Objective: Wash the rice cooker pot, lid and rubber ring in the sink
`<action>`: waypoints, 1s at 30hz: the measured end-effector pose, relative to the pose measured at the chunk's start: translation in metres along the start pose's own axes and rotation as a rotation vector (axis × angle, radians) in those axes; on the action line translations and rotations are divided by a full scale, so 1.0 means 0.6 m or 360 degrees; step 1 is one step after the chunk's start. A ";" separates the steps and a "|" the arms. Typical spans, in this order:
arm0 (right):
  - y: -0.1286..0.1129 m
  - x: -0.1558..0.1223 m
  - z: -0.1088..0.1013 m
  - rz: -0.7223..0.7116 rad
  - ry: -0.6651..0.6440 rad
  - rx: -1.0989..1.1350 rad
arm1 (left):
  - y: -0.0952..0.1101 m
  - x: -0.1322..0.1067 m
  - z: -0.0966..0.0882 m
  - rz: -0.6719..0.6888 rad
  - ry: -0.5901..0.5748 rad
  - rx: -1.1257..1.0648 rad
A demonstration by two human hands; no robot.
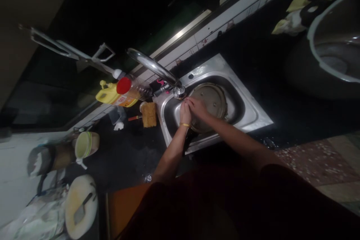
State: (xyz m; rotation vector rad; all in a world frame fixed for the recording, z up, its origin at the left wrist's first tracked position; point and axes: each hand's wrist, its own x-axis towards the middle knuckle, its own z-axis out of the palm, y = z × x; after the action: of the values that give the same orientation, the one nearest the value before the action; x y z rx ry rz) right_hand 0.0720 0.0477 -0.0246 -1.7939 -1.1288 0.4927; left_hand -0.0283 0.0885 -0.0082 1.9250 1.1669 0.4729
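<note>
My left hand [185, 114] and my right hand [197, 107] meet over the sink [247, 114], just below the mouth of the curved chrome faucet [157, 68]. The left one wears a yellow bangle [185, 125] at the wrist, and its fingers point up toward the spout. Fingers of the right hand reach across and touch the left fingertips. Both sets of fingers look stretched out, with no object visible between them. Inside the basin, under the right hand, lies a large round grey metal piece [210, 99], like a lid or pot base. Running water cannot be made out.
Left of the sink lie a brown sponge [149, 114], a yellow jug [112, 93] and a red-capped jar [124, 85]. A green-rimmed tub [83, 144] and a white plate [86, 215] with a spatula stand farther left. A big metal pot [317, 54] stands right.
</note>
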 end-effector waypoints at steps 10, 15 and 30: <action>0.007 0.003 -0.011 0.0062 0.0099 -0.0004 | 0.003 -0.004 0.004 0.0120 -0.0009 0.0101; 0.023 0.001 -0.005 0.0054 0.0287 0.0136 | -0.005 0.001 0.005 0.0127 0.0021 0.0088; 0.027 0.000 0.032 -0.0165 0.0213 0.0446 | -0.018 0.014 0.006 0.0040 0.0039 0.0019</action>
State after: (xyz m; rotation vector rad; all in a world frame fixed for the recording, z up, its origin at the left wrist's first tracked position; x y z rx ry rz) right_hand 0.0658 0.0548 -0.0478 -1.4956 -1.0016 0.4388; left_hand -0.0277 0.0965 -0.0195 1.9509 1.1650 0.5057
